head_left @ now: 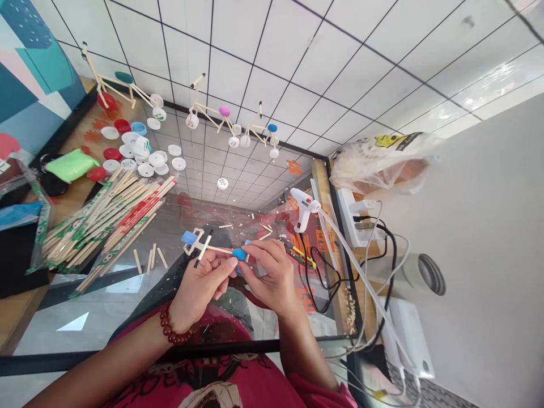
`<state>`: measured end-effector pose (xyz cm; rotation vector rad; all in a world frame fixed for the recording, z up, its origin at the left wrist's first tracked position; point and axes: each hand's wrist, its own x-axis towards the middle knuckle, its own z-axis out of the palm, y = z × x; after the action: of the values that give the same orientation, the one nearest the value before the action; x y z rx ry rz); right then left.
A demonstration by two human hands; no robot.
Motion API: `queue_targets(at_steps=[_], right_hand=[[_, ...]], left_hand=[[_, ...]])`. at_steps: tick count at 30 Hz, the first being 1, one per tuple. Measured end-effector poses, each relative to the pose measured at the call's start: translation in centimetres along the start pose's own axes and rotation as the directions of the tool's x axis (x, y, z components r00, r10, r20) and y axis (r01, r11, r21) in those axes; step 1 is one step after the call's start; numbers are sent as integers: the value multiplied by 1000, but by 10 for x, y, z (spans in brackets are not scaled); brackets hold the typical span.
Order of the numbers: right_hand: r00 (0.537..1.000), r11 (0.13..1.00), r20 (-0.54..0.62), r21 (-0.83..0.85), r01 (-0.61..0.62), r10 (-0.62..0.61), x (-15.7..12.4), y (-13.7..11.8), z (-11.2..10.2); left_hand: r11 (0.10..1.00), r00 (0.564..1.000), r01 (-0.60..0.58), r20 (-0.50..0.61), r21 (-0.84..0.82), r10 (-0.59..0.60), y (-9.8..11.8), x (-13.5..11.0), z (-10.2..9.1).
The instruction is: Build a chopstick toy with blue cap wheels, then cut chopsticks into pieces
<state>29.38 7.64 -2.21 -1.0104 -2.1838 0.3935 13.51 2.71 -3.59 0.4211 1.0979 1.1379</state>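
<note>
Over the glass tabletop, my left hand (206, 277) pinches a small model of pale wooden sticks (219, 249), shaped like a little bicycle frame. A black-tipped stick (204, 247) crosses its front, and a light blue piece (189, 238) shows beyond the fork-like end. At the other end is a blue oval piece (239, 254), held between the thumb of my left hand and the fingers of my right hand (272, 275). Both hands have closed fingers. My fingers hide the underside of the model.
Three similar stick models with a green (123, 77), pink (224, 111) and blue seat (272, 128) stand along the back. Bottle caps (140, 146) and wrapped chopsticks (110, 221) lie left. A white glue gun (304, 207) with cables stands right, near a power strip (351, 212).
</note>
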Motion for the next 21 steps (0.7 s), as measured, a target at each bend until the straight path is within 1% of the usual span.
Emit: queue_targets(at_steps=[5, 10, 14, 21], right_hand=[[1000, 1000, -10, 25, 13, -13, 2, -1, 1], [999, 998, -34, 47, 33, -32, 2, -1, 3], [998, 998, -30, 44, 49, -48, 2, -1, 3], [1000, 997, -12, 67, 23, -22, 0, 1, 5]], left_hand=[[1000, 999, -11, -40, -23, 10, 1, 2, 3], [999, 999, -10, -49, -36, 8, 3, 2, 6], [999, 999, -14, -46, -34, 13, 2, 1, 4], [999, 997, -38, -63, 4, 39, -6, 0, -2]])
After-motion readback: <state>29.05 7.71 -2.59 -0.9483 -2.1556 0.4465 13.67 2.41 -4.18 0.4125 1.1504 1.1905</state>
